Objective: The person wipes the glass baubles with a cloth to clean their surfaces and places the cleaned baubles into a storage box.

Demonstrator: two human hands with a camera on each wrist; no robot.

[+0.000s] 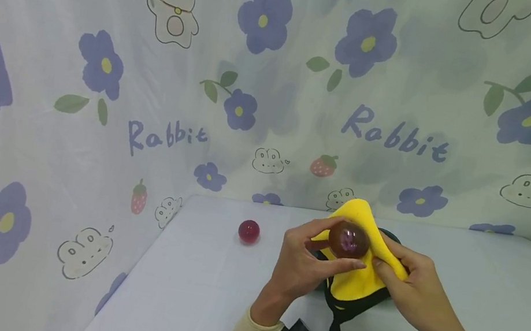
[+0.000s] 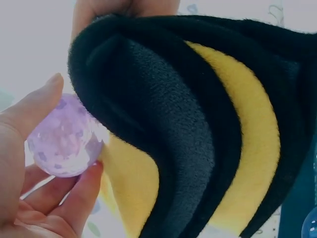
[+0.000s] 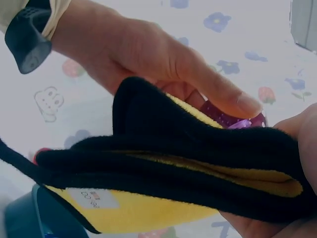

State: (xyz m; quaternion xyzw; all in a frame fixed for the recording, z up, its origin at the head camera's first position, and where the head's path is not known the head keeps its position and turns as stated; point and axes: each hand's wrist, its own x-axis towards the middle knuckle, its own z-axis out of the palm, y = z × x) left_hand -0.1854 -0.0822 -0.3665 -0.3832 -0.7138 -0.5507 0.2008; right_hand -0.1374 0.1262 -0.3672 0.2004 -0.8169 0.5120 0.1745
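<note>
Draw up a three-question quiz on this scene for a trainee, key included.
1. Which hand holds the held ball?
A. right
B. left
C. both

2. True or false: in the head view, the red ball on the table lies to the left of the cloth.

3. What colour is the cloth's edging?

Key
1. B: the left hand holds it, while the right hand grips the cloth.
2. True.
3. Black.

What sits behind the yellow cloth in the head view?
Part of a dark container shows past the cloth; most of it is covered, so its contents can't be told there.
</note>
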